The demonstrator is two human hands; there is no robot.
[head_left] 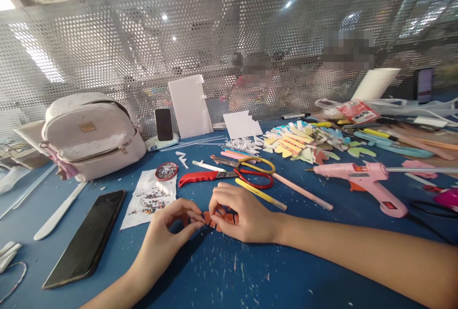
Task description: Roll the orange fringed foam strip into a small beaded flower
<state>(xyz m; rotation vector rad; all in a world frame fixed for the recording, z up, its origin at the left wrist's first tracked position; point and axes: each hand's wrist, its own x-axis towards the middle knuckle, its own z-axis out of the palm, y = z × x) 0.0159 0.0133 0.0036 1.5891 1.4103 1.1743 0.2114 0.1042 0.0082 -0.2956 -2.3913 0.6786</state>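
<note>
Between my hands, low over the blue table, is a small orange-brown segmented piece [234, 218], partly covered by my fingers. My left hand [171, 227] pinches its left end between thumb and fingertips. Thumb and curled fingers of my right hand [246, 212] close on it farther right. Just beyond my hands lie red-handled cutter [200, 177], scissors [263, 165] with yellow and red handles, and a yellow pen [260, 194]. Left of these, a white paper sheet [138, 196] bears tiny dark bits, with a round red-rimmed dish [166, 171] at its upper corner.
A pink glue gun [361, 175] lies at right, its cord trailing. Behind it spreads a heap of coloured cut pieces [296, 139]. At left are a black phone [86, 237], a white knife-shaped stick [59, 213] and a pale backpack [91, 137]. A perforated metal screen [125, 56] closes the back.
</note>
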